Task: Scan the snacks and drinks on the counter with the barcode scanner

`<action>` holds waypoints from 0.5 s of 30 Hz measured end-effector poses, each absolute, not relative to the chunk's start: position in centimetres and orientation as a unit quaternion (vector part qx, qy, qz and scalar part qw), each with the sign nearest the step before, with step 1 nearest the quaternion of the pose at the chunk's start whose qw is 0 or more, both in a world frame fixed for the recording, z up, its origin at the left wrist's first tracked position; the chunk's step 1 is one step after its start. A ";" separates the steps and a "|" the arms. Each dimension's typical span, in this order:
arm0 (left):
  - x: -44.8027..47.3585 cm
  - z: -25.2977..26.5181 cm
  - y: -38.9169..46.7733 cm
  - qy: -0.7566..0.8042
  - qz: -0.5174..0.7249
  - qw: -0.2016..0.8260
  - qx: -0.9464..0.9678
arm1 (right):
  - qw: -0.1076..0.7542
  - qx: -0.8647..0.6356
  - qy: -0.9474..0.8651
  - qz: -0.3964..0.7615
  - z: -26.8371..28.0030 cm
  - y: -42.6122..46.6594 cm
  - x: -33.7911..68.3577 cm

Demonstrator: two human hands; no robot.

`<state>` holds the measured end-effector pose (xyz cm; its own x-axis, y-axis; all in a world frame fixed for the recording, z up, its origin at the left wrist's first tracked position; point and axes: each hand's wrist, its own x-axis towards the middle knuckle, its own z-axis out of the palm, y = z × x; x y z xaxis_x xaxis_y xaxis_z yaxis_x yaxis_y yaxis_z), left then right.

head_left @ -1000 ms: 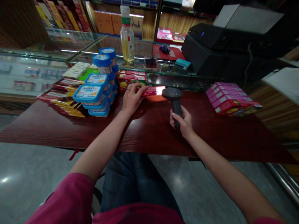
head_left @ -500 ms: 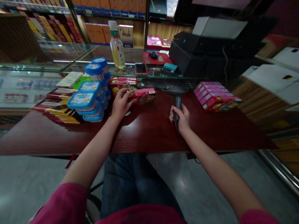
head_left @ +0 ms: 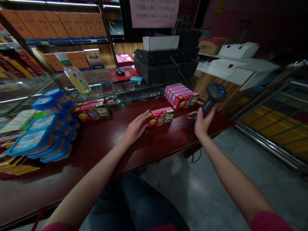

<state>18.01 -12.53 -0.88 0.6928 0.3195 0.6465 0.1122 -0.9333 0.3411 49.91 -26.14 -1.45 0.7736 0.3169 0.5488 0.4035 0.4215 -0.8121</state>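
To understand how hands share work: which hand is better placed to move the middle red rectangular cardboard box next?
Probably the left hand: its fingers touch one end of the red box, and holds no tool. The right hand grips the dark grey plastic barcode scanner, so seems less free.

On the brown table sit tubs at left, red boxes farther back, a single box mid-table, pink boxes far right.

Pale paper sign: lines of dark characters, too blurred to read. Foremost red box: pale lettering, likewise illegible.
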 end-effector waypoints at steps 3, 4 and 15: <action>24.6 -1.4 -13.6 0.106 0.378 0.143 0.909 | 0.781 -0.555 -0.283 -0.040 -1.7 -27.1 53.3; 26.8 -1.6 -13.9 0.109 0.380 0.134 0.909 | 0.787 -0.557 -0.261 -0.044 -1.9 -27.3 54.1; 39.5 -1.1 -14.3 0.175 0.371 0.003 0.912 | 0.795 -0.578 -0.178 -0.042 -3.2 -27.5 55.4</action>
